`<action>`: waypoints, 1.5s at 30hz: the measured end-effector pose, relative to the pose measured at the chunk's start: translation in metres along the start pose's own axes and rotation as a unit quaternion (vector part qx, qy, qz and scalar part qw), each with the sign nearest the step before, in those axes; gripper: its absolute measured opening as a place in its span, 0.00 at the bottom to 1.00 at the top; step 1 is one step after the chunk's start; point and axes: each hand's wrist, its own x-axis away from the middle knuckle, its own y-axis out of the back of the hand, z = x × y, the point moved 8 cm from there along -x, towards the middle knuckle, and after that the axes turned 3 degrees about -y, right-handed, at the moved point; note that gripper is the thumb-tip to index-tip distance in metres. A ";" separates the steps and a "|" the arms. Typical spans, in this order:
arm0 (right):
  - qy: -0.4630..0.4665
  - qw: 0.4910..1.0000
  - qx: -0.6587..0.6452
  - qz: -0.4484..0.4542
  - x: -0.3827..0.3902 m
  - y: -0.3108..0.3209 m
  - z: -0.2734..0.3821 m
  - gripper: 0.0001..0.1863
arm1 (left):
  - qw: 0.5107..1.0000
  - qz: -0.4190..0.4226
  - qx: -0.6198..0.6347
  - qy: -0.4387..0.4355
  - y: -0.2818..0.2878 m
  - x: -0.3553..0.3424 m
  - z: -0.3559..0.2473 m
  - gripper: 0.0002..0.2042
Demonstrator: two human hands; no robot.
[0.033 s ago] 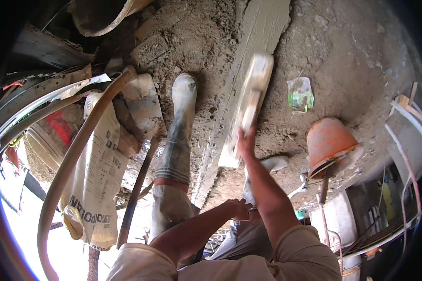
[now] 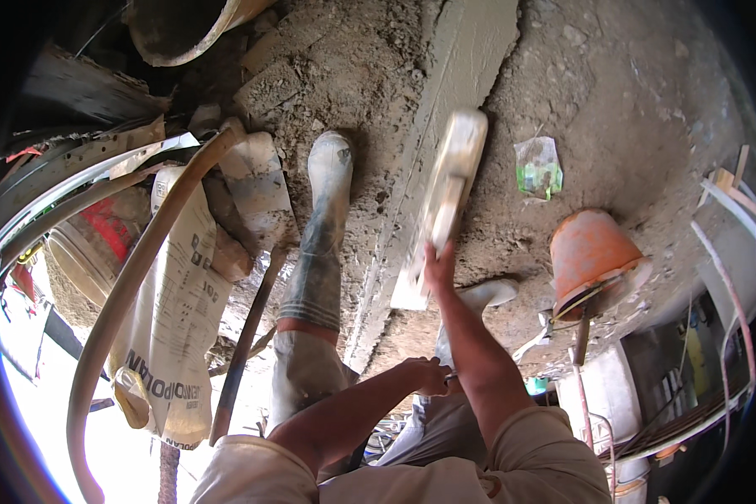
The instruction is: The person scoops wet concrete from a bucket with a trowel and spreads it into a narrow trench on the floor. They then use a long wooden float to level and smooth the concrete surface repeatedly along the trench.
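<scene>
- Head view: the float (image 2: 449, 181) is a long, pale, cement-smeared tool, blurred along its length, lying on a smooth grey strip of wet cement (image 2: 470, 50) that runs up and away from the person.
- The right hand (image 2: 438, 267) grips the near end of the float, fingers closed around it; the float stretches away from that hand, up the strip.
- The left hand (image 2: 428, 375) is near the body, below the float and well apart from it, closed against the right forearm; whether it holds anything I cannot tell.
- Just left of the float stands a muddy rubber boot (image 2: 328, 193) on rough, crumbly ground; a second boot (image 2: 487, 296) shows just right of the right forearm.
- Right of the float lies a small green and clear plastic wrapper (image 2: 538, 168), and further right and nearer, an upturned orange bucket (image 2: 592, 256).
- Far left of the float, a printed white sack (image 2: 181, 311) lies beside a thick tan hose (image 2: 134, 277) that curves down past it; a dark rod (image 2: 248, 336) leans between sack and boot.
- Nothing lies on the strip ahead of the float.
</scene>
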 end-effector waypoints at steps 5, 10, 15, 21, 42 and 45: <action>-0.045 0.996 -0.079 0.003 0.068 0.020 -0.057 0.30 | 0.996 0.047 -0.075 -0.006 0.000 -0.012 0.011 0.30; 0.053 0.983 -0.174 -0.028 0.080 0.081 0.007 0.27 | 0.931 -0.358 -0.024 0.073 0.074 0.022 0.028 0.31; 0.122 0.986 -0.108 -0.035 0.112 0.156 0.089 0.24 | 0.798 -0.601 -0.041 -0.023 0.090 0.060 -0.041 0.34; 0.116 0.988 -0.101 -0.007 0.181 0.207 0.100 0.23 | 0.639 -0.591 0.412 -0.269 0.071 0.037 -0.079 0.22; -0.119 0.969 -0.209 -0.058 0.115 0.403 -0.114 0.19 | 0.603 -0.762 0.195 -0.136 -0.043 0.018 -0.065 0.21; -0.118 0.956 -0.255 -0.082 0.171 0.399 -0.097 0.15 | 0.591 -0.766 0.215 -0.135 -0.058 0.034 -0.042 0.23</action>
